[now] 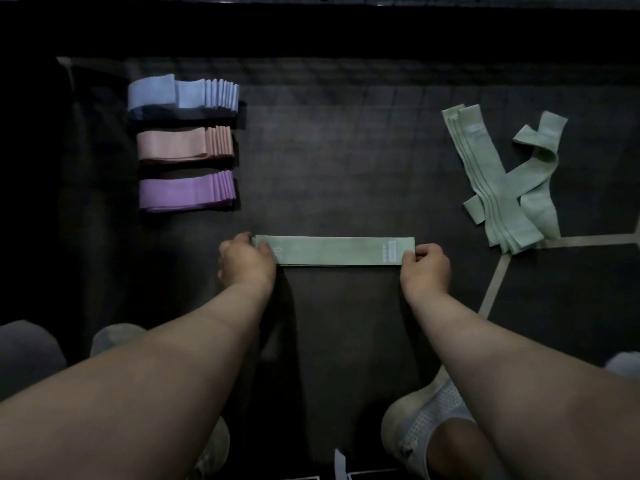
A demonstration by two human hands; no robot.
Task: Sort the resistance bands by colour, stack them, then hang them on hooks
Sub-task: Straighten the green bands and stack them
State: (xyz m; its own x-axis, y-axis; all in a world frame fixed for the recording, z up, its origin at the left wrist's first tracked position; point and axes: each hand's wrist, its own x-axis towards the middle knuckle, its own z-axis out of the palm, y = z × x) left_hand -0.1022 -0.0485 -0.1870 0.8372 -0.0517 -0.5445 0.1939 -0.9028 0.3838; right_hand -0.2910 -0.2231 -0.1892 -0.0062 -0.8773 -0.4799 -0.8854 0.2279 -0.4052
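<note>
Dark mat (346, 174), dim room; left hand (246, 259) and right hand (426, 266) tight around green band (332, 251).

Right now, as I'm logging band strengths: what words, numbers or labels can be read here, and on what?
Possibly "30", sideways and uncertain: on the flat green fabric band, beside the left hand.
Too small to read: the pale label patch on that band, beside the right hand.
Blurred: the pale patch on the loose pile of green bands.
</note>
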